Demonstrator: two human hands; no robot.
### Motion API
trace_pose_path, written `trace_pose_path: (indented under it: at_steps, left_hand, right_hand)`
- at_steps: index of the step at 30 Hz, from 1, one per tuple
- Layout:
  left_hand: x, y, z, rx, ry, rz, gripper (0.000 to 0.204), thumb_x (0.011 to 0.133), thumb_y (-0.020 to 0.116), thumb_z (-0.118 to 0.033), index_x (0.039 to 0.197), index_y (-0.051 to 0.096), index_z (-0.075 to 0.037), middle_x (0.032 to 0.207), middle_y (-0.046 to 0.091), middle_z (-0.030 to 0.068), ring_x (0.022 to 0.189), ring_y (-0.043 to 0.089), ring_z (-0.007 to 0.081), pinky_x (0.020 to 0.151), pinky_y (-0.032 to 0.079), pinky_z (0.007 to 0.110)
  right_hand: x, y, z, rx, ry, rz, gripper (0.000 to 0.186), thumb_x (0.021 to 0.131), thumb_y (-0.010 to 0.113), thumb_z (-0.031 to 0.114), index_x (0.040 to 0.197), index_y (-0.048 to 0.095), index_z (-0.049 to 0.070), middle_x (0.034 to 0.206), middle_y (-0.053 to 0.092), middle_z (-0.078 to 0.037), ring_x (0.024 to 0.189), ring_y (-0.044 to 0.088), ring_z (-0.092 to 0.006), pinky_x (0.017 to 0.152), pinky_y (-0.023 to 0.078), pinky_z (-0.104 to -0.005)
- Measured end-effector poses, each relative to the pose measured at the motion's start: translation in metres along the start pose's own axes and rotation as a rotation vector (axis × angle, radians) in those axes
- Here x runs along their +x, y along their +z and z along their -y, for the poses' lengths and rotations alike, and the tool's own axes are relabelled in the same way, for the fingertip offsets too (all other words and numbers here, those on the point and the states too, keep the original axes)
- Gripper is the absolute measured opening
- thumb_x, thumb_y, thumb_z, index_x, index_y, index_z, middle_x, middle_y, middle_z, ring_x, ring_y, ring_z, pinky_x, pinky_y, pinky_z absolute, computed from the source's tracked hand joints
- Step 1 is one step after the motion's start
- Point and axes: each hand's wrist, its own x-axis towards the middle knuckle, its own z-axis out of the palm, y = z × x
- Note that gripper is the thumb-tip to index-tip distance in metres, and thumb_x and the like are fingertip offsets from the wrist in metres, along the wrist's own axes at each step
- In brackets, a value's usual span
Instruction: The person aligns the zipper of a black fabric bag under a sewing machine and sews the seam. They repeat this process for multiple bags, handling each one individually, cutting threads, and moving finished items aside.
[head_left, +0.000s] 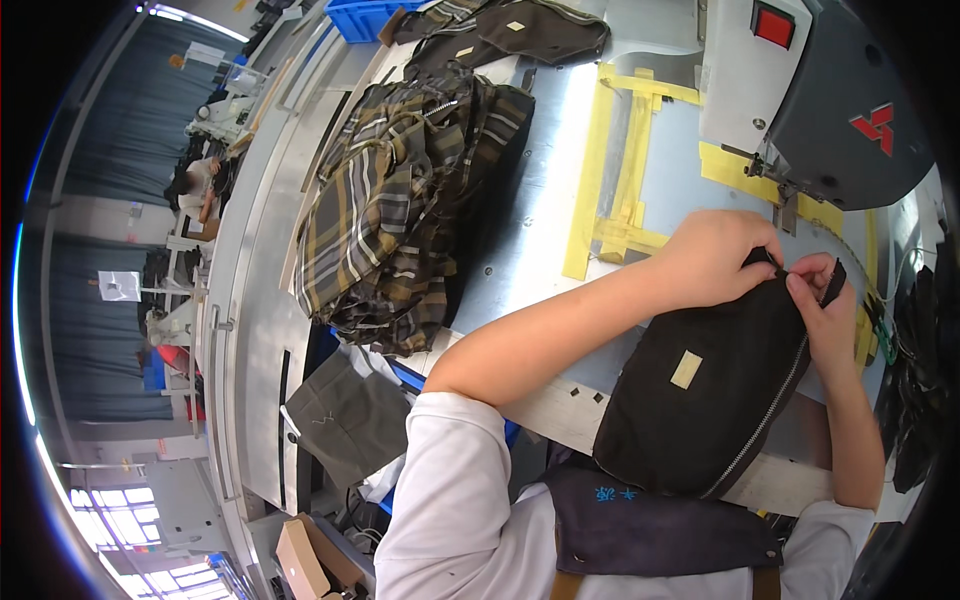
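A dark brown fabric pouch (pixel 655 430) with a metal zipper along its right side and a small cream patch hangs over the table's near edge. At its upper end, my left hand (pixel 722 262) is closed, pinching the dark fabric between thumb and fingers. Close beside it my right hand (pixel 828 300) also pinches the pouch's top corner, where a short black strap end (pixel 835 280) sticks up. The fingertips of both hands nearly meet. Just beyond them is the sewing machine's needle area (pixel 785 205), with the pouch apart from it.
The sewing machine head (pixel 830 100) stands at the far right. Yellow tape (pixel 632 160) marks the metal table. A heap of plaid fabric pieces (pixel 390 210) lies to the left, with more dark pouches (pixel 510 30) behind and a blue crate (pixel 365 18). Dark fabric (pixel 915 380) hangs at right.
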Motion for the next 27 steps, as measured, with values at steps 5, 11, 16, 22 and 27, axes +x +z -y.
trace_pose_path:
  at_steps: [5, 11, 16, 22, 27]
  left_hand:
    - [-0.001, 0.018, -0.002, 0.171, 0.251, -0.133, 0.015, 0.072, 0.073, -0.011, 0.084, 0.065, -0.010, 0.082, 0.061, 0.0049, 0.078, 0.063, 0.0265, 0.064, 0.051, 0.037]
    - [0.005, 0.007, 0.004, -0.107, 0.064, -0.016, 0.016, 0.072, 0.074, -0.005, 0.085, 0.065, -0.006, 0.083, 0.063, 0.0067, 0.076, 0.063, 0.0249, 0.067, 0.051, 0.032]
    - [0.007, 0.005, 0.002, -0.266, -0.125, 0.091, 0.020, 0.071, 0.080, -0.003, 0.083, 0.064, -0.003, 0.081, 0.064, 0.0040, 0.074, 0.062, 0.0147, 0.069, 0.049, 0.027]
    - [0.010, 0.004, -0.003, -0.229, -0.178, 0.150, 0.022, 0.073, 0.081, -0.010, 0.084, 0.063, -0.003, 0.082, 0.068, 0.0056, 0.075, 0.066, 0.0195, 0.069, 0.051, 0.028]
    - [0.007, 0.007, -0.004, -0.039, -0.096, 0.185, 0.024, 0.071, 0.080, -0.009, 0.087, 0.062, -0.006, 0.081, 0.069, 0.0044, 0.072, 0.067, 0.0230, 0.064, 0.052, 0.030]
  right_hand:
    - [0.000, 0.000, -0.001, 0.160, 0.092, -0.028, 0.011, 0.092, 0.060, 0.008, 0.099, 0.056, 0.001, 0.088, 0.059, -0.001, 0.079, 0.055, -0.0065, 0.072, 0.043, -0.0214]
    - [0.002, -0.004, 0.016, 0.102, 0.049, 0.094, 0.013, 0.090, 0.063, 0.007, 0.100, 0.064, -0.001, 0.093, 0.065, -0.003, 0.081, 0.058, -0.0068, 0.074, 0.045, -0.0219]
    - [0.006, -0.009, 0.020, -0.009, 0.095, 0.135, 0.012, 0.088, 0.067, 0.011, 0.092, 0.070, 0.000, 0.081, 0.066, -0.001, 0.074, 0.057, -0.0058, 0.068, 0.046, -0.0218]
    - [0.003, -0.011, 0.020, -0.083, -0.080, 0.156, 0.009, 0.084, 0.070, 0.009, 0.091, 0.071, 0.002, 0.076, 0.066, -0.001, 0.066, 0.056, -0.0073, 0.057, 0.042, -0.0248]
    - [0.004, -0.012, 0.010, -0.514, -0.522, 0.163, 0.008, 0.079, 0.071, 0.008, 0.086, 0.068, 0.008, 0.074, 0.064, -0.003, 0.064, 0.061, -0.0193, 0.054, 0.045, -0.0302]
